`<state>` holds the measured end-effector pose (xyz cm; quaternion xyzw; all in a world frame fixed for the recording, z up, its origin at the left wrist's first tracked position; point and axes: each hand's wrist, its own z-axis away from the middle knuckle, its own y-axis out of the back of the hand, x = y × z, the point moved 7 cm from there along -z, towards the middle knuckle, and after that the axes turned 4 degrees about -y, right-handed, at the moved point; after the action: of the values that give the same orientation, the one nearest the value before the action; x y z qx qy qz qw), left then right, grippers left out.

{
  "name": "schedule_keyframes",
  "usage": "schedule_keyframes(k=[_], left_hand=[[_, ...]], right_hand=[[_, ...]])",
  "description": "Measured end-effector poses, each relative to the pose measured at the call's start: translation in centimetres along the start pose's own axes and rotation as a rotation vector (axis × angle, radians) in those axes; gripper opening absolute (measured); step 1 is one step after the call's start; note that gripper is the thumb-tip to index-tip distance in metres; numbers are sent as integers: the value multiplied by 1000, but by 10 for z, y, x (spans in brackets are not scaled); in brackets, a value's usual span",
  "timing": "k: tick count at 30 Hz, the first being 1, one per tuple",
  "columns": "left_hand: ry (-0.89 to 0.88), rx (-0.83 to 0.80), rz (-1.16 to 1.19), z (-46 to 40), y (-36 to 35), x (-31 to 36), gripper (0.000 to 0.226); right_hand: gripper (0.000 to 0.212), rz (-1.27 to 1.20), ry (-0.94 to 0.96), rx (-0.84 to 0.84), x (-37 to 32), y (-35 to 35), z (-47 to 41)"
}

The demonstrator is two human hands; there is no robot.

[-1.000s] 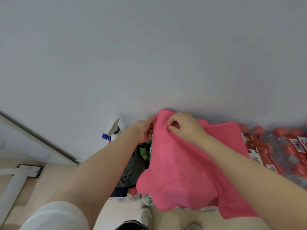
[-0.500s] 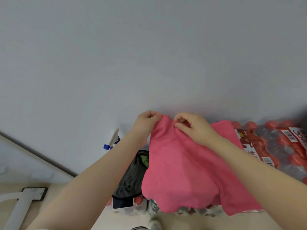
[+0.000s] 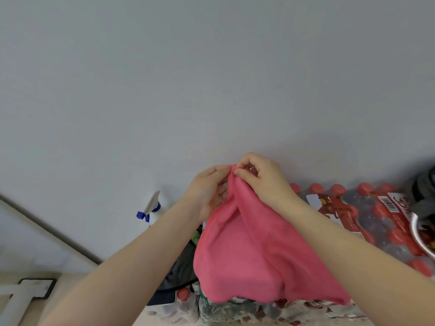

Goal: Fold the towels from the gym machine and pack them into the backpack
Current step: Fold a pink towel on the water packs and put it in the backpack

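A pink towel (image 3: 249,250) hangs in front of me, held up by its top edge. My left hand (image 3: 207,191) and my right hand (image 3: 261,177) pinch that edge side by side, fingertips almost touching, so the cloth drapes down doubled. Behind and below the towel, a dark grey backpack (image 3: 179,271) rests on packs of bottles; most of it is hidden by the towel and my left forearm.
Shrink-wrapped packs of red-capped bottles (image 3: 367,212) line the wall on the right and below. A white spray bottle with a blue nozzle (image 3: 150,210) stands at the wall to the left. A metal bowl (image 3: 423,234) sits at the right edge. A white frame foot (image 3: 21,290) lies on the floor at left.
Both hands have risen and come together, bringing the two top corners of the pink towel to meet, so it now hangs narrower and doubled.
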<state>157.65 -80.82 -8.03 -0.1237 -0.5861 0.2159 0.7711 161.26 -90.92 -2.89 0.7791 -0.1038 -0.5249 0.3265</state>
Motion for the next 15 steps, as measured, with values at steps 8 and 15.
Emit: schedule_keyframes(k=[8, 15], left_hand=[[-42, 42, 2, 7, -4, -6, 17], [-76, 28, -102, 10, -1, -4, 15]], right_hand=[[3, -6, 32, 46, 2, 3, 5], [15, 13, -77, 101, 11, 8, 7]])
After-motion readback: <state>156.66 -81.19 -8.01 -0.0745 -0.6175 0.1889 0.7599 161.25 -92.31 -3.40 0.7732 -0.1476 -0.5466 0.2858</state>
